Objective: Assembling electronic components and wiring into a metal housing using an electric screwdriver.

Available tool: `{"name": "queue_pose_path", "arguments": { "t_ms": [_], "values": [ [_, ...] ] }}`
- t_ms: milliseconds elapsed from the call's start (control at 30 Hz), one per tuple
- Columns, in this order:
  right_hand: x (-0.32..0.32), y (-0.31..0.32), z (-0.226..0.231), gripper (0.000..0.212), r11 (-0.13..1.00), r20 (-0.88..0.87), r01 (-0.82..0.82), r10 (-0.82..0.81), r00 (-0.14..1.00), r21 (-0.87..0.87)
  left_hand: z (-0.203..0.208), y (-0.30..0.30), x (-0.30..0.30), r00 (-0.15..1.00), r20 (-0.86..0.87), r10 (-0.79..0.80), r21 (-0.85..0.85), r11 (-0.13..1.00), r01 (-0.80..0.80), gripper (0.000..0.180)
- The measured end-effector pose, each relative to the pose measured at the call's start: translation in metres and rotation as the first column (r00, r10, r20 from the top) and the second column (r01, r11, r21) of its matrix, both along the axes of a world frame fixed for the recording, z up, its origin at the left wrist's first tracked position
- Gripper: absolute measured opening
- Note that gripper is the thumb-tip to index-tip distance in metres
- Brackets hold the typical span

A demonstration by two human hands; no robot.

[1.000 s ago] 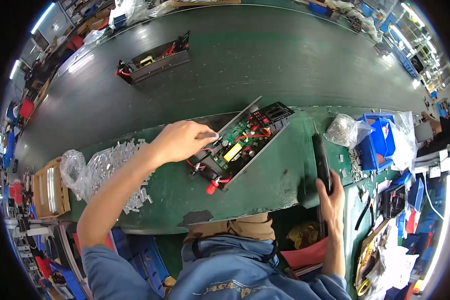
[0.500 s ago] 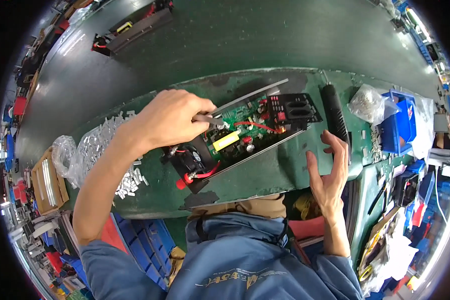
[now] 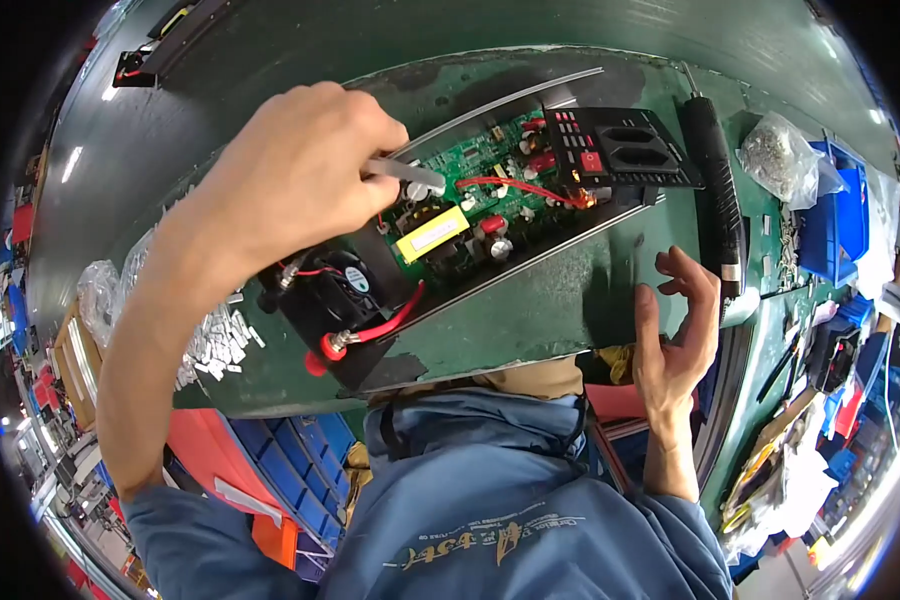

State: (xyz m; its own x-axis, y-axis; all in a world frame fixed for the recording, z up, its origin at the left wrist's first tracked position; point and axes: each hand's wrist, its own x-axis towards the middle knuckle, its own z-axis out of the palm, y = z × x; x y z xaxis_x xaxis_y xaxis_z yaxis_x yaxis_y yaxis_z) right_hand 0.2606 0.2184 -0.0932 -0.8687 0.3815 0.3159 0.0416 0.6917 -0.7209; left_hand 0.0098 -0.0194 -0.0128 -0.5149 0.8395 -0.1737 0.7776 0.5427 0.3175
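My left hand (image 3: 292, 165) is closed around a short flat grey strip (image 3: 406, 174), whose free end is over the circuit board (image 3: 470, 160). Whether the strip touches the board I cannot tell. This green board lies in an open metal housing (image 3: 545, 252), which looks like a power inverter, with a yellow-wrapped transformer (image 3: 433, 235), red wires and a black fan (image 3: 345, 280). A black socket panel (image 3: 625, 148) with a red switch is at its right end. My right hand (image 3: 678, 335) hovers by the bench's front edge, fingers apart and holding nothing, below a black electric screwdriver (image 3: 711, 185).
Several small light-coloured metal pieces (image 3: 222, 340) lie in a pile on the left, beside a clear plastic bag (image 3: 98, 300). At the right are a bag of small parts (image 3: 778, 158) and a blue bin (image 3: 838, 225). Another unit (image 3: 175, 50) sits at the far left.
The view has shifted, so the housing and bench look larger and higher. My left hand still holds the strip over the board. My right hand stays open.
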Motion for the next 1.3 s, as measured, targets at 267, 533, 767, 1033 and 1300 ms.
{"name": "queue_pose_path", "arguments": {
  "t_ms": [267, 533, 767, 1033, 1300],
  "values": [
    [0.035, -0.018, 0.002, 0.047, 0.998, 0.04, -0.024, 0.027, 0.999, -0.065, 0.002, 0.003, 0.018, 0.972, 0.179, 0.154, -0.035, 0.988, -0.15, 0.018],
    [0.106, -0.046, -0.015, 0.024, 0.94, -0.065, -0.154, 0.141, 0.988, -0.304, 0.027, -0.01, 0.02, 0.961, -0.233, -0.148, 0.297, 0.93, 0.215, 0.031],
    [0.093, -0.089, 0.001, 0.022, 0.829, -0.057, -0.377, 0.389, 0.919, -0.413, 0.018, 0.017, -0.016, 0.622, -0.342, -0.705, 0.018, 0.656, 0.754, 0.026],
    [0.116, -0.064, -0.004, 0.044, 0.775, 0.105, 0.043, 0.03, 0.994, -0.63, -0.024, -0.013, 0.079, 0.893, -0.37, -0.256, 0.433, 0.803, 0.41, 0.039],
    [0.031, -0.028, 0.018, 0.059, 0.92, 0.016, -0.02, 0.028, 0.999, -0.392, -0.028, -0.001, 0.133, 0.936, -0.307, 0.172, 0.473, 0.881, -0.006, 0.037]
  ]
}}
